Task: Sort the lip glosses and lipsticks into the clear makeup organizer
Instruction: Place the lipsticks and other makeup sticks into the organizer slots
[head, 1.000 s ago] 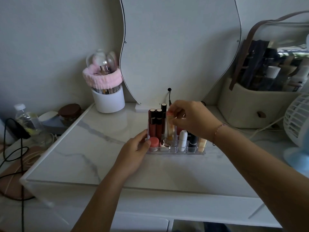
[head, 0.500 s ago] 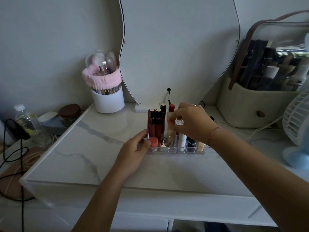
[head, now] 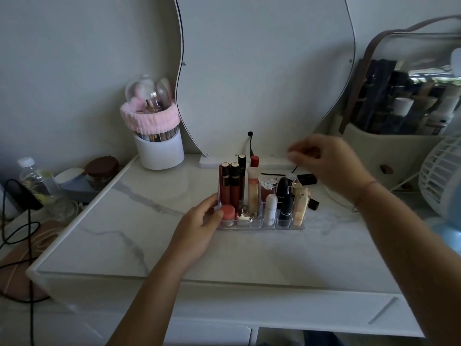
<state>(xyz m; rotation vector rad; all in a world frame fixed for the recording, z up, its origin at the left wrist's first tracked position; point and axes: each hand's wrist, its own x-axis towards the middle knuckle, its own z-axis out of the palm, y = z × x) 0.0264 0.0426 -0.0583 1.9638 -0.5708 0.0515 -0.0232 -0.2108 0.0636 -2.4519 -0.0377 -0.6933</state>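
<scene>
The clear makeup organizer (head: 259, 227) stands mid-table. It holds two dark red lip glosses (head: 230, 188), a peach tube (head: 253, 196), a white lipstick (head: 271, 212), a black lipstick (head: 285, 207), a cream-gold lipstick (head: 300, 208) and a pink pot (head: 228, 213). My left hand (head: 199, 227) grips the organizer's left end, thumb at the front. My right hand (head: 326, 162) hovers behind and to the right of it, fingers loosely curled and blurred, holding nothing that I can see. Two black lipsticks (head: 308, 179) lie on the table behind the organizer's right end.
A white brush cup (head: 159, 151) with a pink band stands back left beside the mirror (head: 262, 71). A beige bag (head: 389, 156) and a white fan (head: 441, 186) are at the right. Left of the table are a bottle (head: 35, 178), a brown-lidded jar (head: 102, 168) and cables.
My right hand let go of the peach tube, now standing in the organizer, and rose up and to the right. My left hand stayed on the organizer.
</scene>
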